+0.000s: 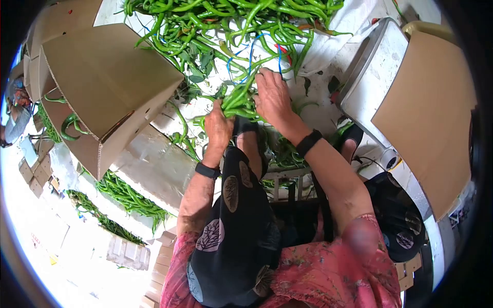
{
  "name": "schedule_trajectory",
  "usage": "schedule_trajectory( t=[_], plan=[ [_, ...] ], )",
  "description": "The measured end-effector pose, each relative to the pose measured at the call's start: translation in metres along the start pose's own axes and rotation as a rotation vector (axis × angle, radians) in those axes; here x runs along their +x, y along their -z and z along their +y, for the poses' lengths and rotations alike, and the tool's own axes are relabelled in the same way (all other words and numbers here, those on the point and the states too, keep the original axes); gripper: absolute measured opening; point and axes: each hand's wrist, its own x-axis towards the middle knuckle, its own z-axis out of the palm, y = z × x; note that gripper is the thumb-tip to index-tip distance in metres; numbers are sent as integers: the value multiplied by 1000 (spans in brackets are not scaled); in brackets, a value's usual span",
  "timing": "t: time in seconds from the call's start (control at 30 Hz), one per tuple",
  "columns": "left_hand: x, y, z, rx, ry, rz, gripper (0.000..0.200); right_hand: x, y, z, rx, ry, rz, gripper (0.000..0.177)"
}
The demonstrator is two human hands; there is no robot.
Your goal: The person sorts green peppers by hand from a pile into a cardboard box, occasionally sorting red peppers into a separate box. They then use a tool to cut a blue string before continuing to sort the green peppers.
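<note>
A bunch of long green chili peppers point(238, 101) lies between my two hands, above my knee. My left hand point(219, 127) is closed around the lower left side of the bunch, thumb up. On the other side, my right hand point(273, 96) has its fingers bent against the peppers' upper right end; its fingertips are partly hidden. Just beyond the hands, blue string point(250, 54) loops over loose peppers. A large heap of green chili peppers point(226, 20) spreads over the white sheet further away.
An open cardboard box point(110, 66) stands at the left, a few peppers on its flap. To the right are a white scale-like platform point(372, 77) and a cardboard sheet point(429, 118). A white foam box point(159, 159) sits left of my arm. More peppers point(128, 195) lie beyond it.
</note>
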Motion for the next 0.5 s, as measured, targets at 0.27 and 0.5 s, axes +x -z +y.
schedule_trajectory(
  t=[0.27,0.5],
  plan=[
    [-50,-25,-35,-128,149,180,40,-10,-24,11,-24,41,-111,35],
    [-61,-20,-68,-502,416,-133,32,-54,32,42,312,109,-942,31]
  ],
)
